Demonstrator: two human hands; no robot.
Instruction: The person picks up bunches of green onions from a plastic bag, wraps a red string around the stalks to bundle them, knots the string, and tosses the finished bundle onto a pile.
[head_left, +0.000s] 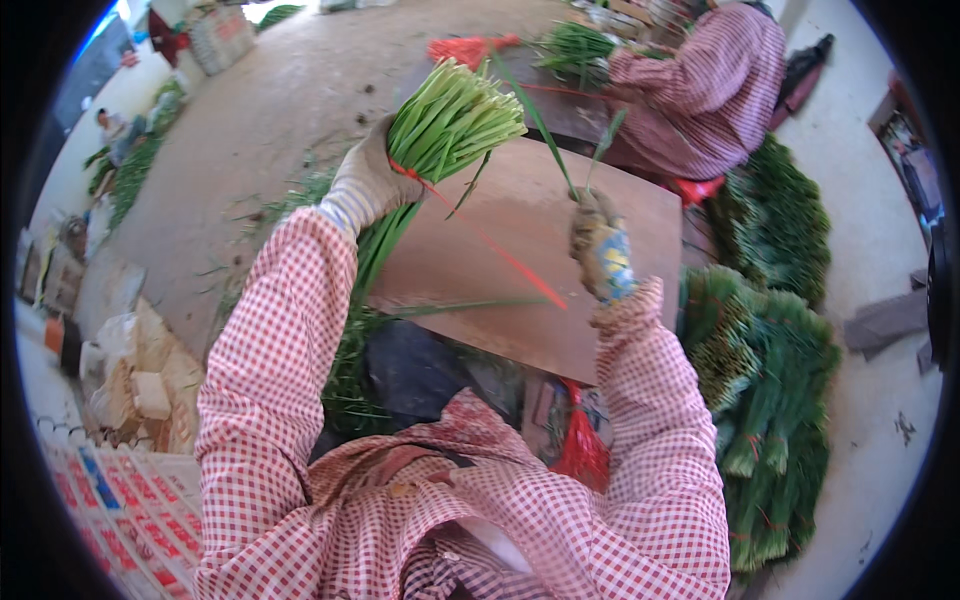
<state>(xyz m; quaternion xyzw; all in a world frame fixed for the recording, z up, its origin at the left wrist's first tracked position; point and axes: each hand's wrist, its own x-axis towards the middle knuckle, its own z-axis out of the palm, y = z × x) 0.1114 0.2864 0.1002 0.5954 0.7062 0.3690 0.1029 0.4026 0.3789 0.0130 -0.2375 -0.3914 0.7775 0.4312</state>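
My left hand (358, 188), in a pale glove with a striped cuff, is closed around a thick bunch of garlic chives (455, 118). The pale cut ends point up and away, and the green leaves hang below the hand. A red tie (490, 240) goes around the bunch, with a long tail trailing over the brown board (440, 265). To the right, my right hand (602, 250), in a dirty patterned glove, has its fingers closed on a long green leaf (540, 125) that reaches up toward the bunch. A loose leaf (470, 305) lies along the board's near edge.
Across the board a co-worker in a checked top (720, 85) handles another green bunch (575, 50). Red ties (470, 48) lie at the far left of that table. Stacked tied bundles (775, 380) line the right side. A red plastic bag (583, 445) hangs near my lap.
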